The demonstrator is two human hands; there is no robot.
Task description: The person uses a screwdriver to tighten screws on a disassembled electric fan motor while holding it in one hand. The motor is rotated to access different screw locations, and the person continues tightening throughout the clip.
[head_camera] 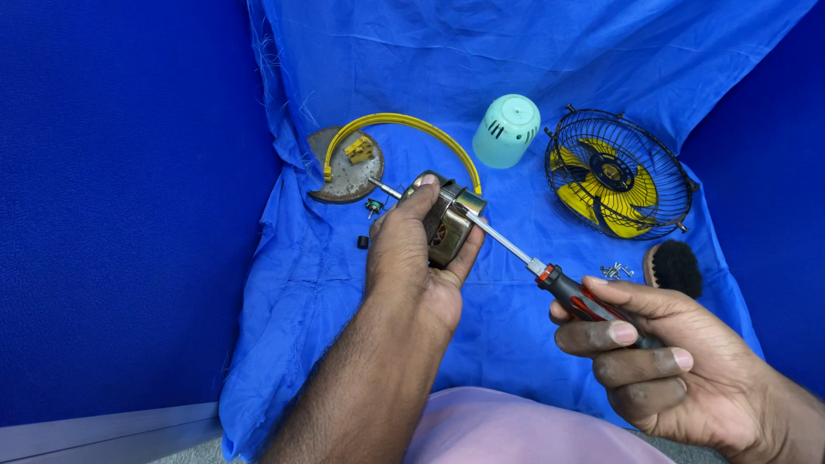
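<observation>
Your left hand [412,258] clamped around the small fan motor [449,222] mid-cloth, round metal base [344,167] with yellow arc at the blue cloth's [507,344] back left, your right hand [662,361] fisted on the screwdriver [550,275], caged yellow fan [617,174] far right.

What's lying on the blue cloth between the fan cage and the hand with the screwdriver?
In the head view, a black brush and a small pile of screws lie between the fan cage and the right hand.
</observation>
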